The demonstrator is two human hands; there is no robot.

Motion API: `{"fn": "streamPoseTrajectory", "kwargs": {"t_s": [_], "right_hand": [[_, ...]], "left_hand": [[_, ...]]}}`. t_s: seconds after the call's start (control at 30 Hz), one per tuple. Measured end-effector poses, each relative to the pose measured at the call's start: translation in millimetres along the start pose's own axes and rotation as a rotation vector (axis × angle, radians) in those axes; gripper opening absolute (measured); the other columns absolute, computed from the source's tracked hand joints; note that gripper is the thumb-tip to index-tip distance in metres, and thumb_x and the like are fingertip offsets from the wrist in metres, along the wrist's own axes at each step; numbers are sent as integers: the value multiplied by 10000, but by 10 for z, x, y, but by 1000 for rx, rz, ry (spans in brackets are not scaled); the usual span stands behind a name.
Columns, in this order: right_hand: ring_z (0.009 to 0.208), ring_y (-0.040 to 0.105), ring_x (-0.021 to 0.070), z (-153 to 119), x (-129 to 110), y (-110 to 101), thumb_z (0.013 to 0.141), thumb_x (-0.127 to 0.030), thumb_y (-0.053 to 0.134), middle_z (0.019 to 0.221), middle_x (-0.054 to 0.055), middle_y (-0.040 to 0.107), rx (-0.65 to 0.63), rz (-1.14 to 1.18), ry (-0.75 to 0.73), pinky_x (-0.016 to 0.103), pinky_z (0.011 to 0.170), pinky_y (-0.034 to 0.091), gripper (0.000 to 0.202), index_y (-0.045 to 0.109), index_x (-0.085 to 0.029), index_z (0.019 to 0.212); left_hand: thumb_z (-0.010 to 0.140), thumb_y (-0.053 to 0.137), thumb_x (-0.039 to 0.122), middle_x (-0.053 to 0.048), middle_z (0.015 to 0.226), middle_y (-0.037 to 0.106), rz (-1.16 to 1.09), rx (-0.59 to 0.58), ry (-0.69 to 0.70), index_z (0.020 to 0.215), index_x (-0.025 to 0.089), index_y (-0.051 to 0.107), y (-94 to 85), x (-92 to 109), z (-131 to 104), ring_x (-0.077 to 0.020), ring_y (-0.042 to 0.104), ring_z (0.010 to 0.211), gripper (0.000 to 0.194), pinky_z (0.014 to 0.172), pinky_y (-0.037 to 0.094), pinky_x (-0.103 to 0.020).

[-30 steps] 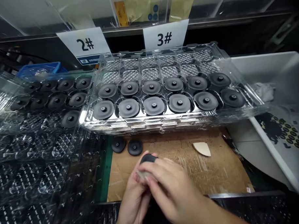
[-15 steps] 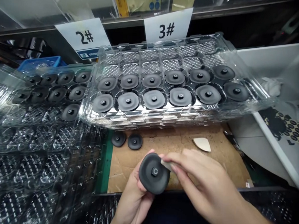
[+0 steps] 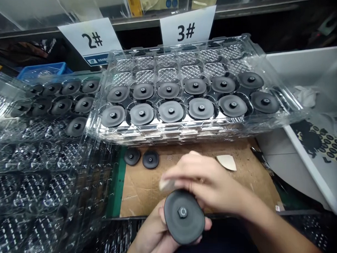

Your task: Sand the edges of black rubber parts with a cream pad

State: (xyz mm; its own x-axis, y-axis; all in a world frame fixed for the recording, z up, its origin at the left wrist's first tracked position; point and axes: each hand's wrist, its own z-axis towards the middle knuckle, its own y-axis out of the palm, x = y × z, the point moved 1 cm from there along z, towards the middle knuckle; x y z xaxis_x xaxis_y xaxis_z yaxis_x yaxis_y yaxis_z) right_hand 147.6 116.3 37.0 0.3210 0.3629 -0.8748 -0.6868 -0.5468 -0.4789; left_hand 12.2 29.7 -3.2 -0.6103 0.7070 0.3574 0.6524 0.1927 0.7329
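My left hand holds a dark grey rounded disc from beneath, its central nut facing up. Just above the disc's upper edge, my right hand pinches a small cream-coloured pad, blurred by motion. Two more dark discs, one at the left edge of the cardboard and another beside it, lie flat with their nuts up. A second cream piece rests on the cardboard to the right.
Behind the cardboard stands a stack of clear trays, its top one holding two rows of discs. More clear trays with discs are at the left. A white bin is at the right, and paper signs hang behind.
The held disc has moved down and slightly right, nearer the camera. My right hand has shifted up and left with the pad, off the disc's right edge.
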Motion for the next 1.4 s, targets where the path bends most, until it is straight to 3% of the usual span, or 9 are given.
{"fn": "streamPoseTrajectory", "kwargs": {"t_s": [0.1, 0.23, 0.37, 0.6, 0.87, 1.03, 1.1, 1.3, 1.4], "right_hand": [[741, 575, 122, -108, 428, 146, 881, -234, 479, 851, 0, 623, 133, -109, 305, 231, 656, 453, 217, 622, -262, 1042], [854, 577, 189, -396, 786, 599, 856, -193, 467, 1024, 76, 581, 172, -237, 350, 322, 739, 490, 288, 594, -244, 1110], [941, 523, 274, -608, 840, 962, 853, -188, 443, 1176, 151, 496, 239, -324, 368, 477, 772, 457, 329, 568, -229, 1155], [960, 534, 248, -455, 917, 853, 872, -237, 457, 1113, 123, 535, 307, -306, 366, 411, 801, 465, 263, 607, -236, 1088], [734, 624, 144, -570, 701, 957, 851, -229, 525, 812, 9, 658, 231, -64, 334, 228, 659, 498, 150, 643, -228, 944], [832, 593, 134, -256, 273, 567, 893, -243, 447, 956, 16, 624, 404, -6, 344, 224, 690, 472, 204, 575, -235, 1052], [884, 569, 136, -125, 5, 423, 886, -200, 443, 1007, 28, 596, 475, 28, 221, 231, 753, 456, 240, 540, -218, 1105], [762, 556, 114, -31, -312, 354, 864, -118, 434, 874, 10, 596, 116, 36, 161, 214, 702, 446, 219, 590, -201, 994], [770, 554, 130, -15, -287, 354, 859, -116, 442, 867, 43, 601, 249, -20, 61, 232, 711, 447, 236, 590, -146, 1040]], "left_hand": [[698, 656, 401, -78, 1118, 647, -153, -117, -123, 1095, 235, 612, -48, 116, -26, -266, 627, 965, 432, 709, 530, -260], [674, 663, 396, -98, 1185, 606, -185, -138, -12, 1112, 211, 604, -163, 202, -4, -282, 572, 1063, 480, 834, 494, -317], [673, 640, 422, -107, 1161, 614, -188, -24, 115, 1174, 221, 555, -267, 159, 50, -302, 539, 1102, 547, 902, 455, -393], [713, 629, 362, -85, 1218, 583, -147, 202, 369, 1188, 244, 536, -312, 154, 125, -277, 469, 1183, 499, 1007, 366, -378], [658, 698, 342, -91, 1232, 570, -59, 263, 496, 1172, 233, 548, -323, 172, 107, -292, 484, 1167, 546, 917, 455, -310], [641, 726, 290, -82, 1211, 587, -13, 249, 526, 1148, 213, 564, -181, 141, 127, -235, 530, 1116, 538, 896, 459, -255], [657, 715, 285, -52, 1092, 647, -39, 217, 476, 1129, 237, 576, -120, 98, 139, -190, 579, 1031, 494, 861, 471, -229], [725, 638, 151, -19, 1007, 663, -105, 220, 422, 1178, 305, 531, -120, 30, 146, -184, 607, 964, 490, 835, 493, -282], [693, 682, 224, -44, 1069, 657, -70, 187, 446, 1184, 284, 537, -108, 70, 99, -170, 631, 887, 515, 830, 496, -265]]}}
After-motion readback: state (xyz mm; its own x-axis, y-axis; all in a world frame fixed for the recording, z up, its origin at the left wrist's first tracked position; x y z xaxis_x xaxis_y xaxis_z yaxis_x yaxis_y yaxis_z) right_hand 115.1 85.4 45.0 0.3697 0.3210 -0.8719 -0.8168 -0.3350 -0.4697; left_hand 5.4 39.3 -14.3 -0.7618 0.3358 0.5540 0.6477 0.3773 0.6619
